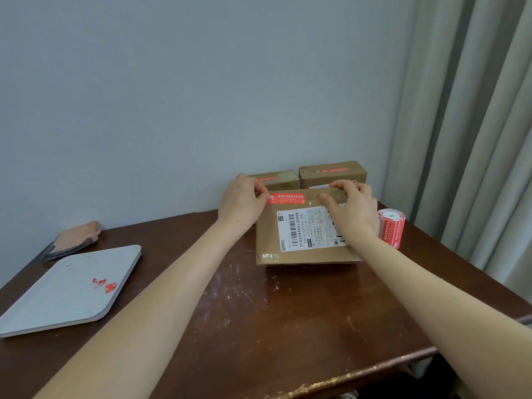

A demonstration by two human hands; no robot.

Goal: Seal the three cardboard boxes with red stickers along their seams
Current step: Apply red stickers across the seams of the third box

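— My fingers?
— Your left hand [243, 201] pinches the left end of the red sticker [285, 198]. Your right hand [352, 210] curls over the far edge of the front box [302, 254], thumb on glossy tape [312, 201].
— The sticker?
— A flat strip along the brown cardboard's far seam, twelve o'clock of the white label [309, 230]. The sticker roll [392, 227] stands at the box's three o'clock.

A grey tray [57, 298] lies near a pinkish cloth [77, 236] (far left).
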